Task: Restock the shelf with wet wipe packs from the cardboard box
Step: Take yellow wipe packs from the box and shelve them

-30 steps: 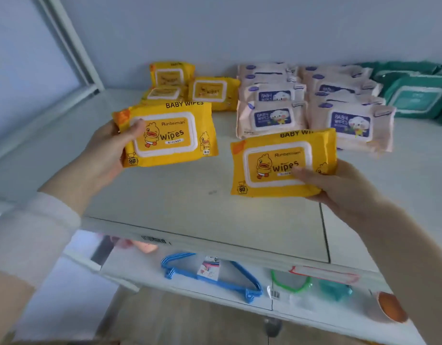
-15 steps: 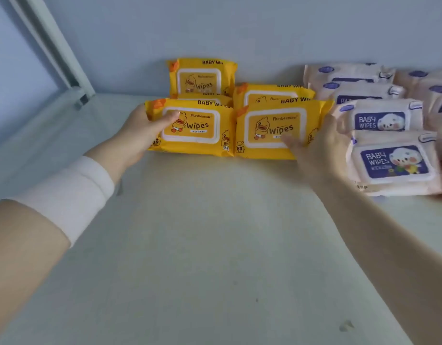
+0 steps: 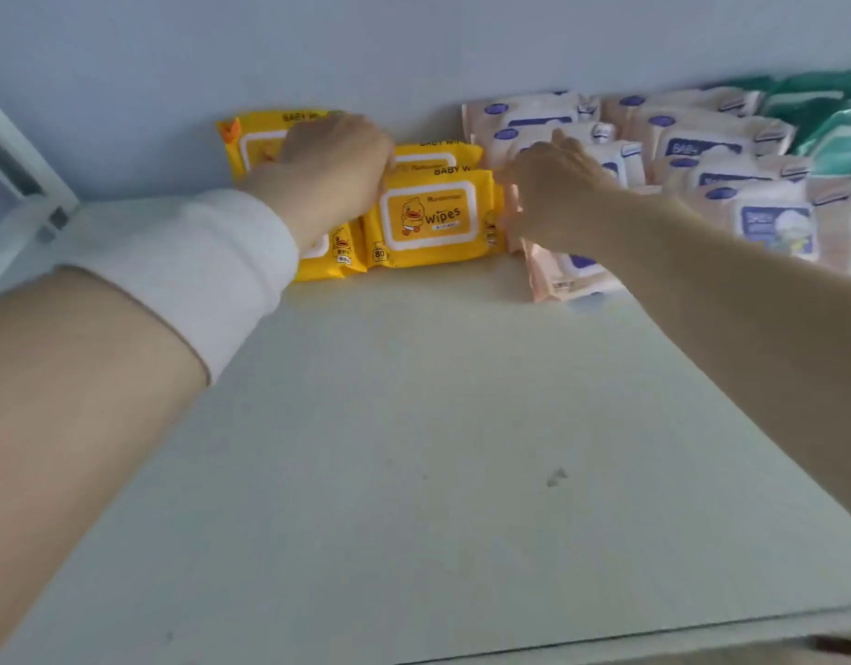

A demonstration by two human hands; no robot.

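Note:
Two yellow baby wipes packs stand side by side at the back of the white shelf (image 3: pixel 461 424). The right yellow pack (image 3: pixel 430 218) shows its duck label. The left yellow pack (image 3: pixel 334 261) is mostly hidden under my left hand (image 3: pixel 334 170), whose fingers bend over its top edge. More yellow packs (image 3: pixel 248 141) stand behind, against the wall. My right hand (image 3: pixel 553 184) touches the right pack's right edge, with its fingers reaching out between that pack and the pink packs. The cardboard box is out of view.
Rows of pink baby wipes packs (image 3: pixel 773 223) fill the shelf's right side, and teal packs (image 3: pixel 836 132) sit at the far right. A white frame post (image 3: pixel 25 170) rises at the left. A blue wall closes the back.
Both yellow packs have been pushed back against the earlier yellow packs. My left hand slid up over its pack. My right hand shifted to the right pack's edge, next to the pink packs.

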